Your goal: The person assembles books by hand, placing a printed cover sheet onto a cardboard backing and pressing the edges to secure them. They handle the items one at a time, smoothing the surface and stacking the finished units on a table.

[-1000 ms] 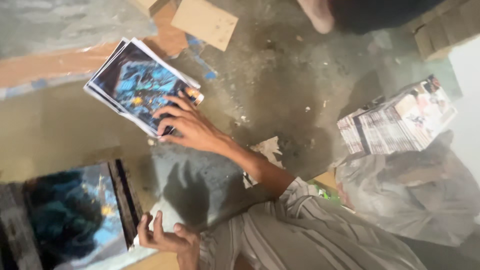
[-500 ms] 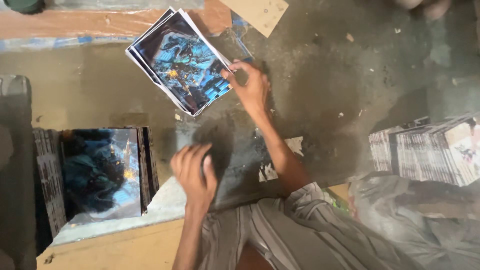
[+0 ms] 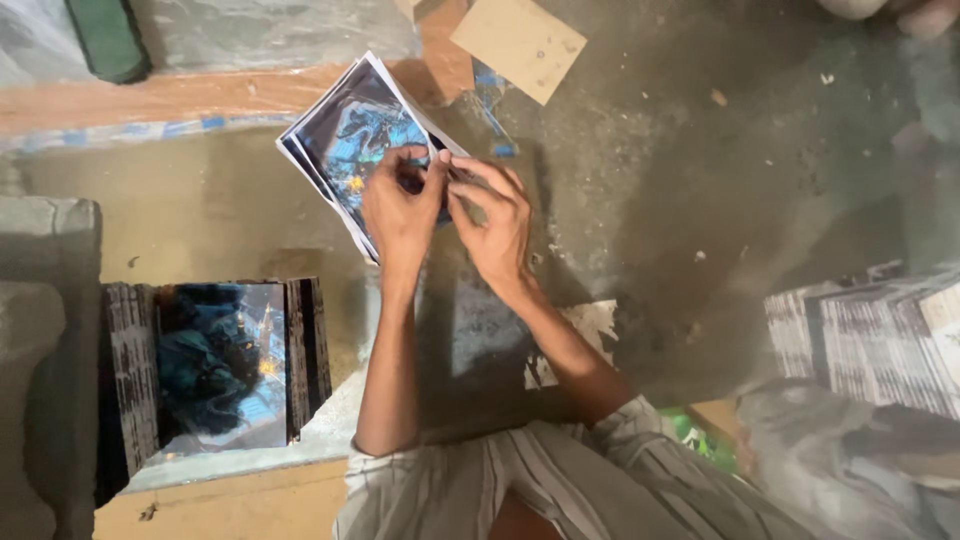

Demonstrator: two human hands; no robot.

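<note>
Both hands over sheets (image 3: 340, 140), a fanned blue-black printed bundle on the floor (image 3: 700, 200). Left grip (image 3: 400, 205) and right grip (image 3: 492, 215) pinching its near edge. Tan card (image 3: 518, 45) beyond sheets; dark stack (image 3: 215, 365) nearer, leftward.

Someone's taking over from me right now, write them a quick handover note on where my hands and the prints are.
Left hand and right hand: both on the small stack of blue printed sheets on the floor, fingertips pinching at its near edge.
Bigger stack of the same prints sits at the left, untouched.
More bundles lie at the right.
Done: a few sheets laid on the floor.
Left: cannot tell how many go there.
</note>
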